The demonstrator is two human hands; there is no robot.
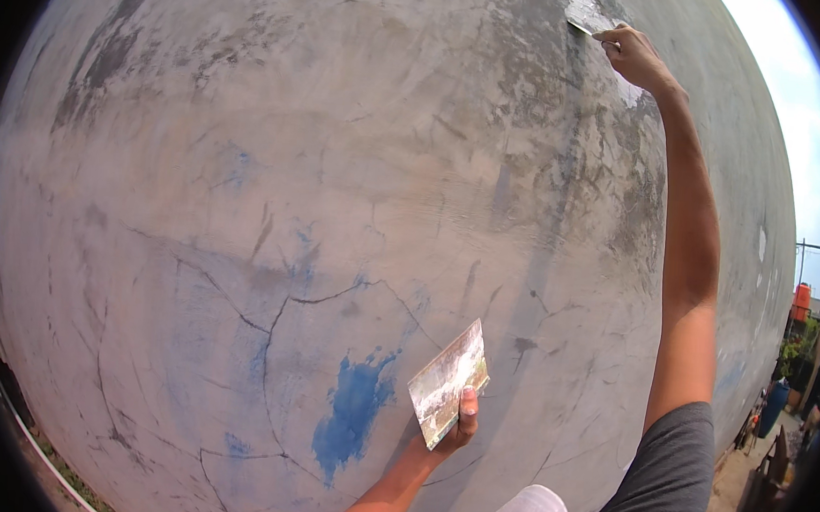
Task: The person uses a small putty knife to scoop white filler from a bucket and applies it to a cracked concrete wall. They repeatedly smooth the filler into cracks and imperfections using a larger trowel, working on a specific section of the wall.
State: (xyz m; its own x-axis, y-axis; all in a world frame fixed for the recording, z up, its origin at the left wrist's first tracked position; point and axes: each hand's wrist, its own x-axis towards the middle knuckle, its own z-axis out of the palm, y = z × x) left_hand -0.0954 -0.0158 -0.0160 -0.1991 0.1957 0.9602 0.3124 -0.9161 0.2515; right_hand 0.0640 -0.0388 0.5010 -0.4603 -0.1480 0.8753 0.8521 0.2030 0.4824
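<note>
My right hand point(633, 58) reaches high on a grey plastered wall point(274, 182), fingers closed round a putty knife point(579, 27). Its blade edge meets the wall beside a wet-looking white patch of filler point(590, 6); the handle is mostly hidden by my fingers. Lower down, my left hand point(460, 432) grips a flat square board point(439, 389), thumb on its face, tilted away from the wall. Whitish filler is smeared across that board. Just left of it, a blue paint patch point(353, 417) marks the wall.
Dark cracks point(273, 342) run over the lower wall. Rough, darker plaster point(613, 156) lies under my raised forearm. Beyond the wall's right edge are a blue drum point(774, 408), an orange tank point(802, 301) and assorted clutter. A pale ground edging point(58, 480) shows at lower left.
</note>
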